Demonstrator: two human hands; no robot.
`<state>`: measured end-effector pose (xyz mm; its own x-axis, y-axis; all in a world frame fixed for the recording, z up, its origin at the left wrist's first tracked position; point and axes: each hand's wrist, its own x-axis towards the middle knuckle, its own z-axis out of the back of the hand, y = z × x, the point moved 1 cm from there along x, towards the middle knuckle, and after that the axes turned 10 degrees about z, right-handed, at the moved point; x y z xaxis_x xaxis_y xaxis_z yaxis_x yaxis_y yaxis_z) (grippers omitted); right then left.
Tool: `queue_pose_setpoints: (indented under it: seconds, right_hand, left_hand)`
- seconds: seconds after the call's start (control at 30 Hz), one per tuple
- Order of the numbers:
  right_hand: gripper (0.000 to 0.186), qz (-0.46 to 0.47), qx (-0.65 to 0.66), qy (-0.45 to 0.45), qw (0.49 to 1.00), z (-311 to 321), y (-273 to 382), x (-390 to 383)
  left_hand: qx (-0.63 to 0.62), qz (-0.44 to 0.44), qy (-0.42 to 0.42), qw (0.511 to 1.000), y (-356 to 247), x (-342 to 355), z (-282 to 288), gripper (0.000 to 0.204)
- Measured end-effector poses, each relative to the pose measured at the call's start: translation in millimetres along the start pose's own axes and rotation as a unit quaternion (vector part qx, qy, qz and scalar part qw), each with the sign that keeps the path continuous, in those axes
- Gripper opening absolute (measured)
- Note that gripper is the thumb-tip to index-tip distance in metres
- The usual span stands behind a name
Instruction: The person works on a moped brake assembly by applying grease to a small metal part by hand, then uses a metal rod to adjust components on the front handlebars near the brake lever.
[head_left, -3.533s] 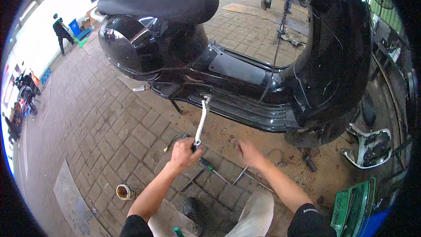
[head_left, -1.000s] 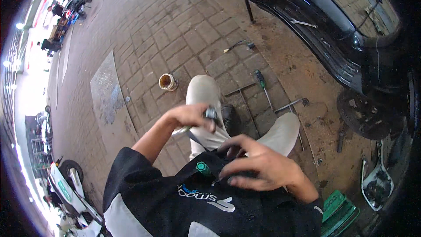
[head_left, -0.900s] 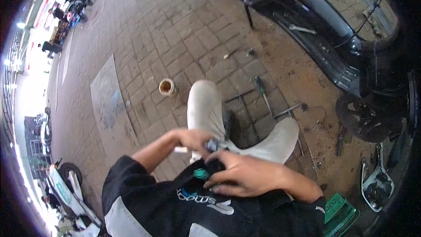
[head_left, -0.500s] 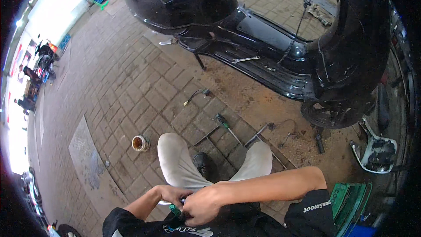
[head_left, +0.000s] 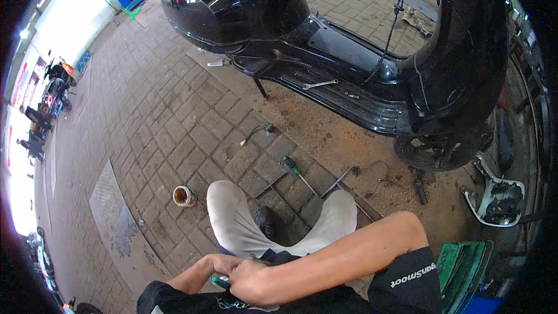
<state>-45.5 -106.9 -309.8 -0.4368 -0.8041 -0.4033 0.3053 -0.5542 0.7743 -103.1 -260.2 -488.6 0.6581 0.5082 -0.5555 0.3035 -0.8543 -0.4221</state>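
Note:
Close against my body, my two hands meet in front of my lap. My right hand (head_left: 250, 282) is closed round a tool whose green handle (head_left: 220, 281) sticks out on its left side; the rest of that tool is hidden. My left hand (head_left: 225, 263) is closed and touches the right one, its fingers mostly covered, so what it holds I cannot make out. On the paving beyond my knees lies a green-handled screwdriver (head_left: 298, 173), with a T-handle wrench (head_left: 339, 182) to its right. A jar of brown stuff (head_left: 184, 196) stands left of my knee.
A black scooter (head_left: 360, 99) fills the far right, with a spanner (head_left: 319, 85) on its footboard. A short cable (head_left: 256, 132) lies on the bricks. At right are a scooter panel (head_left: 497, 197) and a green metal toolbox (head_left: 465, 270). A metal plate (head_left: 113, 215) lies at left.
My hands have shifted slightly left, and the green handle has turned and shows less of its length. The whole view has moved a little.

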Motion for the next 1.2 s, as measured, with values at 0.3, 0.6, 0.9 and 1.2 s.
queue_pose_setpoints:
  seconds: [0.3,0.6,0.9,1.2]
  right_hand:
    - [0.023,0.117,0.024,-0.021,0.993,1,-5,-15]
    - [0.022,0.115,-0.096,-0.149,0.978,-23,-6,-8]
    - [0.021,0.066,-0.168,-0.168,0.969,-34,0,-10]
    - [0.021,0.111,-0.143,-0.268,0.946,-15,13,-47]
  left_hand:
    - [-0.019,0.024,0.016,0.999,3,10,-3,0.064]
    - [-0.022,0.035,0.016,0.999,1,16,-1,0.063]
    - [-0.024,0.043,0.015,0.999,3,24,4,0.063]
    - [-0.013,0.06,-0.026,0.998,1,29,16,0.063]
